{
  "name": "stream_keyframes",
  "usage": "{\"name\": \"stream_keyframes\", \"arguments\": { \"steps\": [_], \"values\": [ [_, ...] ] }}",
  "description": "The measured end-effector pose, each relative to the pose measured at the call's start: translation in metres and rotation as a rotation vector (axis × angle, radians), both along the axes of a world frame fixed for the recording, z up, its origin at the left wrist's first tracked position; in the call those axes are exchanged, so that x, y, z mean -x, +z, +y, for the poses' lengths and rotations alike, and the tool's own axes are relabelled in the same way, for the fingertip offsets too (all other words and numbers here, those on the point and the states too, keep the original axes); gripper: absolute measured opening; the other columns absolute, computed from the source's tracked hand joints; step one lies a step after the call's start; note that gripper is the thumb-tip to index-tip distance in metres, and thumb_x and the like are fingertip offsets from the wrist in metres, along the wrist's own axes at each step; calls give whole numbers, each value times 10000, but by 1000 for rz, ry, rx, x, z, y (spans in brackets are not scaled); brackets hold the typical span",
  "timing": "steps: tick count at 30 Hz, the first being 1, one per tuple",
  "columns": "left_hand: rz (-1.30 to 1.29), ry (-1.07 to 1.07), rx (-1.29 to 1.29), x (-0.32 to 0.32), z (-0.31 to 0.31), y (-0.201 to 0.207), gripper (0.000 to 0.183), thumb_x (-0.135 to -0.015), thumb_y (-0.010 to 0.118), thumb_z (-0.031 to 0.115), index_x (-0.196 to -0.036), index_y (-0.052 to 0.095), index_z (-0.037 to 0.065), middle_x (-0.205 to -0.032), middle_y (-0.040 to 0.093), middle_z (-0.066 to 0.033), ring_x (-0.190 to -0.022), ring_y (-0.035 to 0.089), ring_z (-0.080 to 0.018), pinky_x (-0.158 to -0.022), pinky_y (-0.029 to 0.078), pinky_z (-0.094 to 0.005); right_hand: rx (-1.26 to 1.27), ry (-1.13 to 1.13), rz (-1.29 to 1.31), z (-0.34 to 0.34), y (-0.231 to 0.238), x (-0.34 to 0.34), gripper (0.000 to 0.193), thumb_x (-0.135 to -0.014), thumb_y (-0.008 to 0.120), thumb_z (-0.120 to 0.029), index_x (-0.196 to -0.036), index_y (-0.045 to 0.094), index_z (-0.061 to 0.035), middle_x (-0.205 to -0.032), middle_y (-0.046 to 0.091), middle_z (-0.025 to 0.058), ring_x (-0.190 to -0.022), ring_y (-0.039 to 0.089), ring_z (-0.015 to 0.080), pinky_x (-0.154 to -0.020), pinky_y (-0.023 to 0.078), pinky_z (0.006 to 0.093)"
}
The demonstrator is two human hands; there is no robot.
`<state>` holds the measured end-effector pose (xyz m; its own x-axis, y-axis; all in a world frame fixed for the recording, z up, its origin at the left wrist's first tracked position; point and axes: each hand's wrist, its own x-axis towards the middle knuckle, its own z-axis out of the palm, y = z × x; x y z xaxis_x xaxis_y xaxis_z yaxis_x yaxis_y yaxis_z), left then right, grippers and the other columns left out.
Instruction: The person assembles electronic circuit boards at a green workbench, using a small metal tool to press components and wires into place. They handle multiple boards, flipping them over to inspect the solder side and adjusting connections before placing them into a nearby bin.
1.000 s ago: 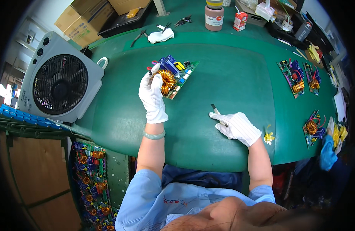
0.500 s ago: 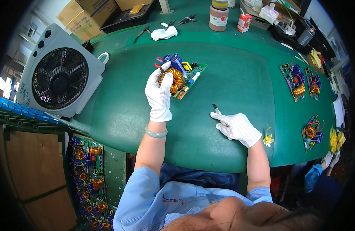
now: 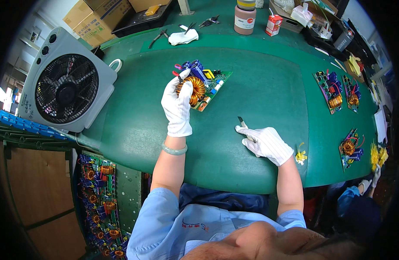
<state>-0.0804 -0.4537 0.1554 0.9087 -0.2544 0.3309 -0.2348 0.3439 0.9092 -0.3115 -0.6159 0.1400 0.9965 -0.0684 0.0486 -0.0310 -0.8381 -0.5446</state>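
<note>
My left hand (image 3: 177,106), in a white glove, is closed on the left side of a green circuit board (image 3: 213,96). The fingers press against a large copper-wound ring coil (image 3: 197,91) and red wire ends (image 3: 175,73) beside it. Blue capacitors (image 3: 194,68) and a yellow part stand at the board's far end. To the right and nearer to me, my gloved right hand (image 3: 267,145) is closed around a small knife (image 3: 241,121). Its dark tip points away from me, apart from the board. The palm hides most of the handle.
Several finished-looking boards (image 3: 329,93) lie at the right. Yellow scraps (image 3: 301,157) sit beside my right hand. A grey box fan (image 3: 67,86) stands at left; pliers (image 3: 209,21), a white cloth (image 3: 183,38) and a jar (image 3: 244,21) are at the back. Another person's hand (image 3: 376,175) reaches yellow strips.
My left hand and the board have shifted very slightly left. My right hand stays nearly still with the knife. At the far right, the other person's hands have moved apart.
</note>
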Motion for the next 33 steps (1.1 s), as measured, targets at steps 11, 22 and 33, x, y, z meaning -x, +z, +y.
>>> {"name": "stream_keyframes", "arguments": {
  "steps": [11, 22, 33],
  "values": [
    [26, 0, -13, -2, 1, -2, 280, -945, 645, 13, -1220, 674, -30, -1180, 701, -90, -1035, 643, -126, -933, 527, -271, -7, -17, 24, 2, 1, -1, 379, -895, 632, -224, -1263, 676, -150, -759, 683, 160, -627, 633, 368, -593, 501, 443],
    [10, 14, -14, -3, 0, -5, 277, -947, 648, 22, -1218, 678, -26, -1170, 705, -88, -1020, 647, -124, -916, 531, -265, 21, 0, -23, 0, 0, 1, 376, -897, 631, -220, -1264, 677, -148, -762, 683, 153, -623, 630, 363, -588, 500, 440],
    [63, 33, -25, -2, 2, 3, 276, -949, 636, 18, -1215, 666, -46, -1205, 696, -106, -1059, 647, -154, -962, 520, -297, 45, 11, -71, 2, -5, -1, 387, -895, 635, -225, -1274, 676, -159, -774, 689, 151, -614, 633, 359, -586, 511, 436]
  ]
}}
